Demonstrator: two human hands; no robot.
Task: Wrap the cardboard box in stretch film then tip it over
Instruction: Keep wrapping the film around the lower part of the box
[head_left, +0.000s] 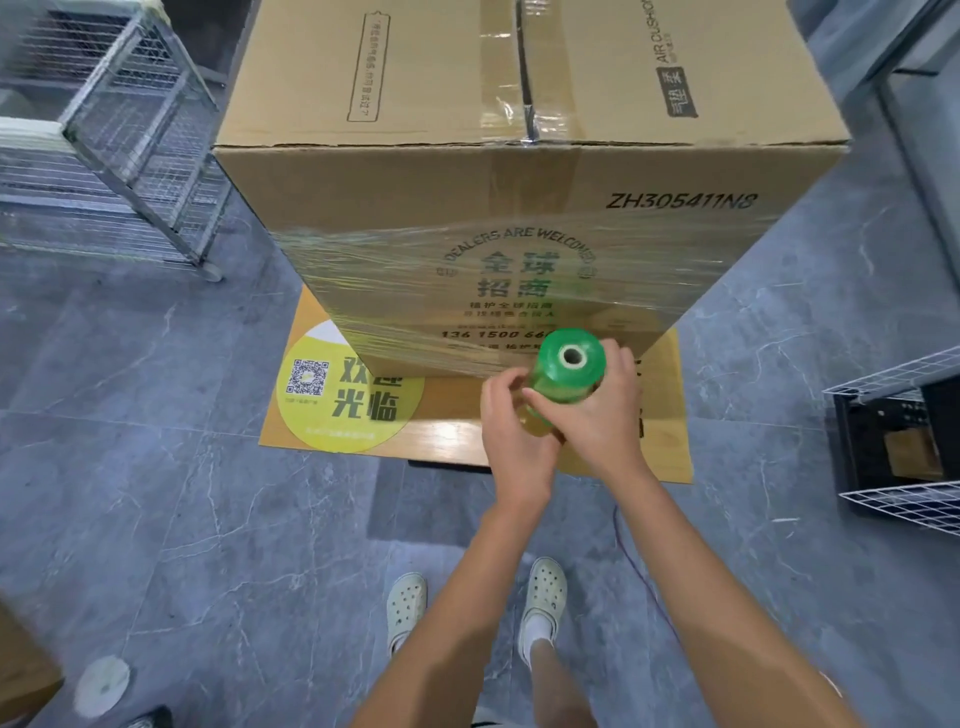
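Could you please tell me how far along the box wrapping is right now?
Done: film covers the lower half of the box on its near side. In hand: the left hand and right hand grip the green roll low in front of it. Left: the upper band and top are bare, and the box stands upright, not tipped over.
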